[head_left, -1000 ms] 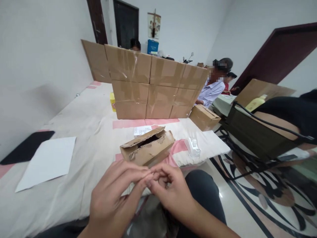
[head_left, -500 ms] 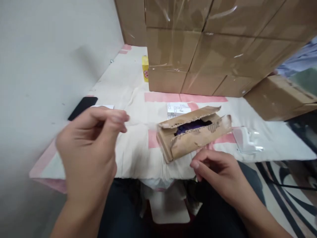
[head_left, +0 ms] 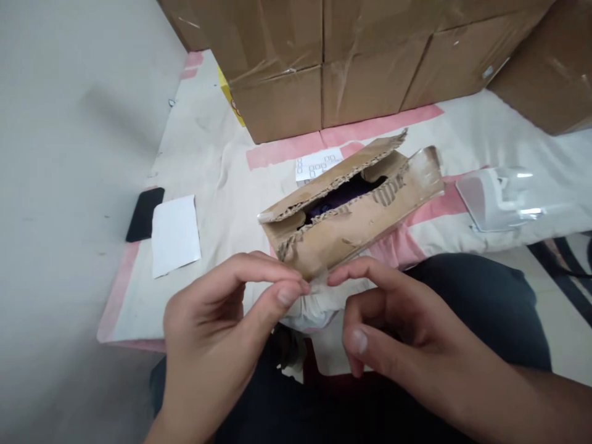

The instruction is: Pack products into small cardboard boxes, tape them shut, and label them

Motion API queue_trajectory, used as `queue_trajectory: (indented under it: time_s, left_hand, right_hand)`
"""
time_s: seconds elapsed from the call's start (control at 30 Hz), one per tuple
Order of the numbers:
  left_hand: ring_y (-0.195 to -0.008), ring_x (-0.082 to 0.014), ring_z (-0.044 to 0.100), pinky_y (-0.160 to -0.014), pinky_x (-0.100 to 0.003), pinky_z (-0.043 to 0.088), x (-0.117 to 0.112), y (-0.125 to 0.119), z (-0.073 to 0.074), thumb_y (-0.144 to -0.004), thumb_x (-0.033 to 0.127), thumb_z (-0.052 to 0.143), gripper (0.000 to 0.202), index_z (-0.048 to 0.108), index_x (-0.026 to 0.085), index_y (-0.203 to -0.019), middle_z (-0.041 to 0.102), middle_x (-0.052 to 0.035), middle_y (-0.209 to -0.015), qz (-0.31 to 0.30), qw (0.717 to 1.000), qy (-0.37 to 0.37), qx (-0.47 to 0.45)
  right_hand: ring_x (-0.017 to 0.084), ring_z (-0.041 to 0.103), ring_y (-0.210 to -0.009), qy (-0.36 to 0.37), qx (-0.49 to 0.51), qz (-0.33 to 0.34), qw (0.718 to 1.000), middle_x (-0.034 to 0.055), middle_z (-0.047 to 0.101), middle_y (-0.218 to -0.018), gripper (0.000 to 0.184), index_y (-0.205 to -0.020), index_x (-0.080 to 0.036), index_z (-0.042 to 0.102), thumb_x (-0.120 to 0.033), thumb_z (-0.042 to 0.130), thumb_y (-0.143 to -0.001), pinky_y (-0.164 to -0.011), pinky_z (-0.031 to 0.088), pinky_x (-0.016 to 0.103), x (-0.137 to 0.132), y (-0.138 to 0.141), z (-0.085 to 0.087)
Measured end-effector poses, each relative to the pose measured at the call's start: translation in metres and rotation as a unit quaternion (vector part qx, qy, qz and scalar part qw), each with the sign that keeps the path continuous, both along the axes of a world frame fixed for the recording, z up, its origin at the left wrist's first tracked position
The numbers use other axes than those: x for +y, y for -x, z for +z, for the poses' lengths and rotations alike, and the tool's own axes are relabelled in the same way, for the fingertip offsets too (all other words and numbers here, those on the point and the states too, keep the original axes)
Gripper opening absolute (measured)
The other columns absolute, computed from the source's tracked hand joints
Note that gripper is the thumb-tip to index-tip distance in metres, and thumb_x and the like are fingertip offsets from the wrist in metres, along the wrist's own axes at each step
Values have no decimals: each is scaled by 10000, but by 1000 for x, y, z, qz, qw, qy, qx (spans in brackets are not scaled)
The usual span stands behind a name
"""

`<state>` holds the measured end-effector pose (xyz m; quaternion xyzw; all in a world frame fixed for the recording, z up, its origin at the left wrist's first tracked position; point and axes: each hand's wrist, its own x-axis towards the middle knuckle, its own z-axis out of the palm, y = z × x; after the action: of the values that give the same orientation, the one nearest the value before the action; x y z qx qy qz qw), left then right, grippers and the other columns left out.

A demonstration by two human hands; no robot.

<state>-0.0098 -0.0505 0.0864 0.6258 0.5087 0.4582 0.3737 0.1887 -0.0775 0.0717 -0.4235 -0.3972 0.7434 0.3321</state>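
Observation:
A torn-open cardboard box (head_left: 361, 228) lies tilted on the cloth-covered table. Something dark purple (head_left: 346, 194) shows through its ragged slit; most of it is hidden inside. In front of the box's near left corner, my left hand (head_left: 231, 327) pinches thumb and forefinger together. A faint see-through strip (head_left: 318, 282) appears at those fingertips, too thin to make out well. My right hand (head_left: 393, 333) is close by on the right, its forefinger stretched toward the strip and its thumb apart from that finger. Whether the forefinger touches the strip, I cannot tell.
Stacked, taped cartons (head_left: 370, 80) stand along the back. A small white printed box (head_left: 319, 165) sits behind the torn box. On the left lie a black phone (head_left: 145, 214) and a white card (head_left: 176, 235); a clear plastic package (head_left: 504, 200) lies right, near the table's front edge.
My left hand has moved right and down, to the box's near corner, still pinched. My right forefinger has stretched out from its earlier pinch. The view has shifted, showing the white card fully.

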Motion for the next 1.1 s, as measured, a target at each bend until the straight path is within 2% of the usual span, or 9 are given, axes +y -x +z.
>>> queue_trajectory:
  time_s: [0.2, 0.33, 0.43, 0.57, 0.73, 0.8, 0.9, 0.97, 1.1]
  left_hand:
    - [-783, -82, 655, -738, -202, 542, 4, -1, -8, -949, 320, 714, 101, 732, 253, -876, 699, 46, -785, -14, 995, 15, -97]
    - [-763, -98, 649, -725, -230, 539, 5, 4, -12, -958, 309, 701, 92, 733, 246, -898, 696, 31, -768, -58, 989, 25, -135]
    - [-733, -112, 648, -690, -245, 531, 4, 5, -14, -952, 310, 705, 87, 734, 247, -900, 700, 17, -756, -76, 985, 34, -149]
    - [-691, -129, 646, -640, -256, 517, 0, 7, -16, -938, 302, 719, 83, 733, 240, -884, 692, 3, -719, -90, 979, 42, -178]
    - [-696, -112, 629, -656, -244, 508, -8, 13, -21, -961, 311, 691, 85, 720, 246, -916, 682, 12, -724, -107, 970, 62, -212]
    - [-702, -108, 624, -657, -241, 502, -11, 16, -22, -965, 312, 686, 84, 716, 246, -923, 683, 13, -733, -105, 969, 63, -216]
    - [-694, -112, 624, -646, -245, 497, -12, 19, -22, -966, 325, 685, 97, 712, 246, -916, 689, 10, -732, -98, 970, 62, -212]
    - [-688, -119, 631, -646, -254, 503, -12, 20, -21, -964, 330, 686, 105, 718, 248, -908, 693, 9, -730, -83, 976, 49, -197]
    - [-752, -134, 645, -688, -276, 504, -11, 19, -17, -942, 230, 709, 65, 772, 235, -926, 730, -1, -775, 19, 993, -78, -88]
  right_hand:
    - [121, 576, -668, 12, -5, 5, 1000, -46, 623, -756, 492, -1286, -303, 452, -498, 714, -919, -590, 442, 228, -2, -1, 1]
    - [145, 620, -730, 22, 5, 21, 1000, -4, 676, -801, 465, -1324, -288, 496, -528, 647, -956, -572, 441, 226, -6, -1, -3]
    - [124, 580, -651, 38, 9, 20, 999, 2, 694, -786, 471, -1343, -268, 515, -500, 653, -957, -516, 406, 204, -5, 0, -2]
    - [87, 499, -563, 42, 13, 21, 999, -10, 701, -774, 543, -1425, -279, 473, -464, 671, -954, -479, 381, 177, -3, 1, 0]
    - [108, 573, -634, 20, 3, 16, 1000, -14, 701, -789, 664, -1535, -341, 364, -414, 680, -956, -492, 398, 172, -3, 4, -3]
    - [108, 579, -640, 2, -3, 17, 1000, -11, 693, -786, 568, -1460, -323, 475, -414, 693, -943, -513, 415, 183, -2, 6, -4]
    - [89, 524, -596, -10, -35, 38, 999, -13, 657, -725, 244, -1080, -244, 685, -441, 692, -936, -524, 406, 192, 0, 8, -5]
    - [81, 488, -569, -17, -57, 54, 997, -16, 621, -677, 269, -860, -209, 671, -461, 660, -952, -501, 374, 191, 1, 8, -5]
    - [101, 512, -604, -34, -78, 60, 995, -6, 588, -666, 381, -774, -194, 626, -514, 601, -978, -518, 387, 207, 2, 6, -2]
